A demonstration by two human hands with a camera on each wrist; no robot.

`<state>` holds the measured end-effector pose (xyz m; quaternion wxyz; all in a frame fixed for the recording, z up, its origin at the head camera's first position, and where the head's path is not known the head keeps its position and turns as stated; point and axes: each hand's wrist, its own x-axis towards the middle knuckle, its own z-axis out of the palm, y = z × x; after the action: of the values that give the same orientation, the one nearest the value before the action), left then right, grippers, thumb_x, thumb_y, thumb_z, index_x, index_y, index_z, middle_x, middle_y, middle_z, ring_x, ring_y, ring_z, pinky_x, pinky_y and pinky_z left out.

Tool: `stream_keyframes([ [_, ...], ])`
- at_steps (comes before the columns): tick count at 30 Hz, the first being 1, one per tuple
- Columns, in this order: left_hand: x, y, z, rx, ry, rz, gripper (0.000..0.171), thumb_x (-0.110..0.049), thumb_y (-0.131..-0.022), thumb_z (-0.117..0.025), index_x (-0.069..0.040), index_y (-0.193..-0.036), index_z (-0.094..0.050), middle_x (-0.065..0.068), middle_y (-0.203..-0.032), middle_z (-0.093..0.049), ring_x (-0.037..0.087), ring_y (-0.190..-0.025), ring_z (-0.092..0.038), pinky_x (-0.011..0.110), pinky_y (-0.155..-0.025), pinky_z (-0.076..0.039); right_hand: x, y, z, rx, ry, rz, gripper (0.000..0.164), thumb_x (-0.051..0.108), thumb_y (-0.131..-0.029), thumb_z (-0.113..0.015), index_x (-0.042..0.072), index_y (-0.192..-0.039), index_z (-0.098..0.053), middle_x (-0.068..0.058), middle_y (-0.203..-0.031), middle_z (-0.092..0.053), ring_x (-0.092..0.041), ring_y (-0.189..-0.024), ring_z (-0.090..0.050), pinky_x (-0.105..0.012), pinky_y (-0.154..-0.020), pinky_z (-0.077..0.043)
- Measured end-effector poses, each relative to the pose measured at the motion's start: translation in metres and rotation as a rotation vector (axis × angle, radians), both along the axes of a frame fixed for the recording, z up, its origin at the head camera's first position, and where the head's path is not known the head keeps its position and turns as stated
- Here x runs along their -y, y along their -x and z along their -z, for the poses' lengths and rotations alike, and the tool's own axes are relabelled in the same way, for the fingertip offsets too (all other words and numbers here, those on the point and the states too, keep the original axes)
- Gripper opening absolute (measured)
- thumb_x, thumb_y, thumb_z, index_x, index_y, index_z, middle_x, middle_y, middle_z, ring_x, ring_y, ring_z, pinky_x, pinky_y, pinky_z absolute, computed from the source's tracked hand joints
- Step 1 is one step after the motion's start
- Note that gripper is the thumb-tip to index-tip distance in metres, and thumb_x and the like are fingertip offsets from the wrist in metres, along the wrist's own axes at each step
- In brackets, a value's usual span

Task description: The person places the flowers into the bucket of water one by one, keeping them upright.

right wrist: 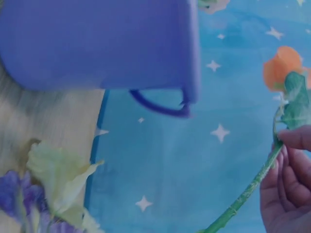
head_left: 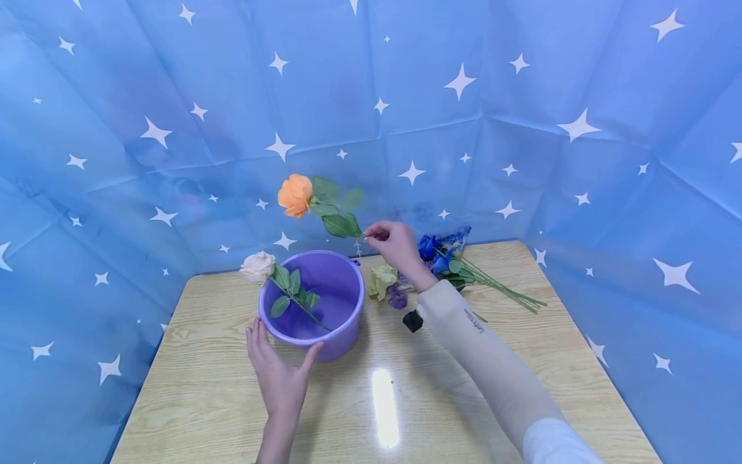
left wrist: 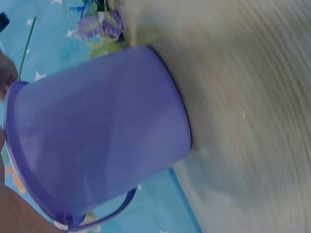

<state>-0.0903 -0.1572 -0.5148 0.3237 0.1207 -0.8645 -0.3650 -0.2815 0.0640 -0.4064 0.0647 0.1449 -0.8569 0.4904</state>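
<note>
My right hand (head_left: 397,245) pinches the green stem of an orange artificial rose (head_left: 295,195), held up behind and right of the purple bucket (head_left: 348,335). In the right wrist view, thumb and fingertips meet on the stem (right wrist: 250,187) just below the leaves. My left hand (head_left: 281,380) holds the bucket's near left side, with its thumb at the front rim and its fingers at the left rim. A pale pink-white rose (head_left: 258,266) leans in the bucket; its bloom overhangs the far left rim and its stem crosses the inside.
Right of the bucket lie a pale yellow-green flower (head_left: 382,281), a purple flower (head_left: 397,295) and blue flowers (head_left: 442,254) with long green stems. A blue star-patterned cloth (head_left: 336,84) surrounds the wooden table (head_left: 197,374). The bucket's handle (left wrist: 114,213) hangs at its side.
</note>
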Motion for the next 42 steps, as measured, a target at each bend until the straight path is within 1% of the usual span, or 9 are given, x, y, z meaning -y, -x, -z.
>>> stream_keyframes([
  [4, -0.010, 0.001, 0.005, -0.042, -0.031, -0.001, 0.122, -0.041, -0.069, -0.088, 0.000, -0.158, -0.015, 0.021, -0.166, -0.012, 0.045, -0.153, -0.009, 0.064, -0.125, -0.016, 0.013, 0.000, -0.008, -0.034, -0.010, -0.018, 0.013, 0.012, -0.092, -0.071, 0.005, -0.102, -0.076, -0.011, -0.094, -0.076, -0.022, -0.084, -0.069, -0.031, -0.076, -0.060],
  [8, -0.020, 0.001, 0.009, -0.088, -0.078, 0.003, 0.125, -0.039, -0.072, -0.088, -0.001, -0.159, -0.007, 0.015, -0.169, -0.001, 0.042, -0.154, -0.005, 0.060, -0.127, -0.013, 0.025, -0.003, -0.013, -0.050, 0.009, -0.045, 0.013, 0.011, -0.091, -0.071, 0.004, -0.102, -0.076, -0.010, -0.094, -0.076, -0.022, -0.083, -0.069, -0.030, -0.075, -0.060],
  [14, -0.034, 0.003, 0.013, -0.190, -0.151, 0.024, 0.120, -0.028, -0.077, -0.085, 0.002, -0.158, -0.003, 0.016, -0.168, 0.004, 0.042, -0.154, -0.003, 0.057, -0.129, -0.009, 0.042, -0.006, -0.022, -0.069, 0.011, -0.077, 0.012, 0.012, -0.091, -0.071, 0.007, -0.100, -0.076, -0.008, -0.093, -0.076, -0.019, -0.082, -0.069, -0.027, -0.074, -0.060],
  [18, -0.038, 0.004, 0.016, -0.230, -0.175, 0.040, 0.114, -0.022, -0.080, -0.083, 0.003, -0.158, -0.003, 0.017, -0.168, 0.003, 0.043, -0.154, -0.002, 0.056, -0.129, -0.009, 0.054, -0.008, -0.029, -0.073, 0.013, -0.099, 0.011, 0.011, -0.091, -0.071, 0.007, -0.100, -0.076, -0.008, -0.092, -0.076, -0.018, -0.082, -0.068, -0.023, -0.074, -0.059],
  [21, -0.040, 0.003, 0.017, -0.215, -0.200, 0.036, 0.113, -0.020, -0.081, -0.082, 0.002, -0.158, -0.003, 0.018, -0.168, 0.000, 0.041, -0.154, -0.005, 0.051, -0.130, -0.011, 0.063, -0.010, -0.033, -0.076, 0.025, -0.117, 0.010, 0.010, -0.090, -0.071, 0.007, -0.099, -0.076, -0.008, -0.092, -0.076, -0.017, -0.081, -0.068, -0.021, -0.072, -0.058],
  [25, -0.041, 0.002, 0.015, -0.184, -0.257, 0.030, 0.115, -0.019, -0.079, -0.083, -0.001, -0.159, -0.003, 0.016, -0.168, -0.004, 0.034, -0.155, -0.009, 0.046, -0.130, -0.013, 0.072, -0.013, -0.038, -0.090, 0.038, -0.145, 0.011, 0.009, -0.091, -0.071, 0.006, -0.100, -0.076, -0.008, -0.092, -0.076, -0.017, -0.081, -0.069, -0.019, -0.071, -0.058],
  [33, -0.037, 0.004, 0.012, -0.213, -0.333, 0.052, 0.115, -0.014, -0.075, -0.086, -0.002, -0.159, -0.008, 0.016, -0.167, -0.006, 0.037, -0.154, -0.010, 0.056, -0.128, -0.013, 0.091, -0.017, -0.045, -0.122, 0.053, -0.184, 0.011, 0.010, -0.091, -0.071, 0.007, -0.100, -0.076, -0.007, -0.093, -0.076, -0.015, -0.081, -0.069, -0.015, -0.071, -0.057],
  [40, -0.032, 0.006, 0.010, -0.218, -0.361, 0.049, 0.119, -0.008, -0.067, -0.090, 0.001, -0.158, -0.013, 0.020, -0.164, -0.013, 0.039, -0.152, -0.017, 0.056, -0.128, -0.016, 0.102, -0.020, -0.049, -0.132, 0.052, -0.195, 0.012, 0.010, -0.091, -0.071, 0.007, -0.101, -0.076, -0.007, -0.093, -0.076, -0.015, -0.081, -0.069, -0.013, -0.071, -0.056],
  [42, -0.030, 0.006, 0.010, -0.222, -0.362, 0.051, 0.119, -0.008, -0.066, -0.090, 0.001, -0.157, -0.015, 0.020, -0.163, -0.015, 0.039, -0.151, -0.019, 0.055, -0.128, -0.017, 0.104, -0.021, -0.049, -0.130, 0.057, -0.198, 0.012, 0.010, -0.091, -0.071, 0.007, -0.101, -0.075, -0.007, -0.093, -0.076, -0.015, -0.081, -0.069, -0.013, -0.070, -0.055],
])
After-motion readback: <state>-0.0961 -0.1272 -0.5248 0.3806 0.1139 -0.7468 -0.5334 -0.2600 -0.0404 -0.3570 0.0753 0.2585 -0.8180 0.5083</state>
